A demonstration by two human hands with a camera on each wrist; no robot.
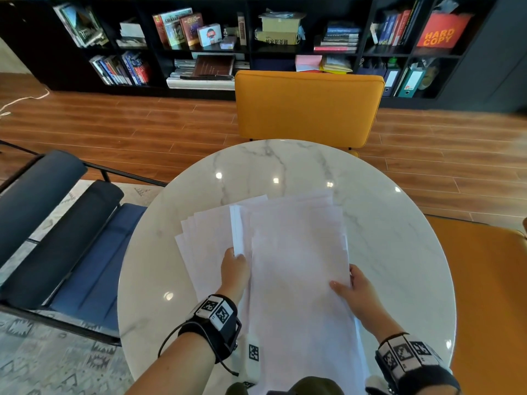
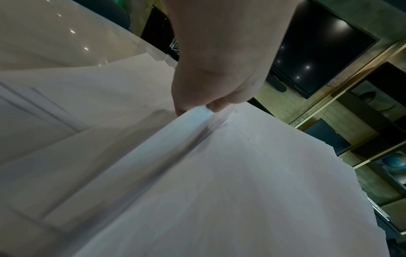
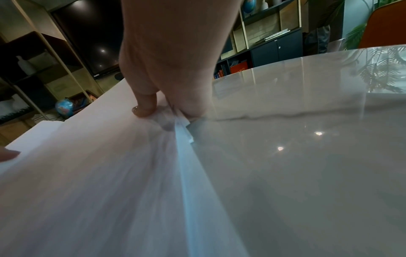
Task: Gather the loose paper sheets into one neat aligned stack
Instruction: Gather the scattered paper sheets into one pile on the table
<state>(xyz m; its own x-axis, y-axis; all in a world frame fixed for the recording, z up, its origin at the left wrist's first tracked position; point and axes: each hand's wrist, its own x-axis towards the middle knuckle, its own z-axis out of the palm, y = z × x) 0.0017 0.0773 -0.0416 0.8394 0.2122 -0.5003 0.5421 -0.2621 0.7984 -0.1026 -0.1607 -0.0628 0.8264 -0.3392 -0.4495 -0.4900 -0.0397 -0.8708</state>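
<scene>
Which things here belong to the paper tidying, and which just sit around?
Part of the job:
- lifted paper bundle
- fanned sheets lying on the table
- left hand, right hand, each gripping a bundle edge

Just there:
- marble table
- yellow chair
- blue chair
- bookshelf

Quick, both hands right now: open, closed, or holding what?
Left hand: closed, gripping the left edge of the paper sheets.
Right hand: closed, pinching the right edge of the same sheets, thumb on top.
</scene>
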